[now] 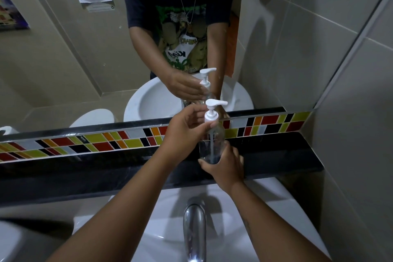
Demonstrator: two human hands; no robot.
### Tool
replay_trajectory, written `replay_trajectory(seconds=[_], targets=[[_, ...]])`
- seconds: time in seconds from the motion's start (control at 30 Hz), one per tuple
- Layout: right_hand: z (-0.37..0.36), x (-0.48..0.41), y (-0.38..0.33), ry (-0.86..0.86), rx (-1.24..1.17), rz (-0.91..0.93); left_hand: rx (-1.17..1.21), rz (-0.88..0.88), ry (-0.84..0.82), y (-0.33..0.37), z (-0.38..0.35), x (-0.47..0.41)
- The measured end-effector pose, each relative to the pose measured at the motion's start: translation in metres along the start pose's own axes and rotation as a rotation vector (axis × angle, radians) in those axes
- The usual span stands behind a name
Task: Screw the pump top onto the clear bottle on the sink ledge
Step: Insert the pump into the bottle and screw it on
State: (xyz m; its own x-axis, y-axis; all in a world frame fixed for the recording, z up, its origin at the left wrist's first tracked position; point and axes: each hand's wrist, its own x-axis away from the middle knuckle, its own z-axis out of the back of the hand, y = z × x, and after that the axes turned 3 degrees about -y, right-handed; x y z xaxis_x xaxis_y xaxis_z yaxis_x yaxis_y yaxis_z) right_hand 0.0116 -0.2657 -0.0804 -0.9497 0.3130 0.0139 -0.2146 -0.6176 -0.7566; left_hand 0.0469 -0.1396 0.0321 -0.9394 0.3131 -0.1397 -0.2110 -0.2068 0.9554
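Threading underway — our left hand point(187, 127) pinches pump top point(211, 116), right hand point(225, 166) clamps bottle point(210, 144); next — twisting the collar tight.

Bare forearms, no sleeves or rings; mirror shows dark graphic T-shirt point(180, 27), thin neck chain point(187, 2)

Chrome tap point(194, 229) — mirror point(85, 59), striped tiles point(95, 143)

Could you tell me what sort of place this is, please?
Most likely a bathroom or washroom: a white sink with a chrome tap sits below a wall mirror, with tiled walls all round.
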Motion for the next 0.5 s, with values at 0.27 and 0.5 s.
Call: replay_trajectory(seconds=[0.27, 0.5], targets=[[-0.002, 0.001, 0.003, 0.021, 0.01, 0.026, -0.108, -0.02, -0.091, 0.015, -0.014, -0.015], [-0.002, -0.001, 0.002, 0.005, 0.006, -0.006, 0.019, 0.009, 0.011, -0.003, 0.002, -0.007]])
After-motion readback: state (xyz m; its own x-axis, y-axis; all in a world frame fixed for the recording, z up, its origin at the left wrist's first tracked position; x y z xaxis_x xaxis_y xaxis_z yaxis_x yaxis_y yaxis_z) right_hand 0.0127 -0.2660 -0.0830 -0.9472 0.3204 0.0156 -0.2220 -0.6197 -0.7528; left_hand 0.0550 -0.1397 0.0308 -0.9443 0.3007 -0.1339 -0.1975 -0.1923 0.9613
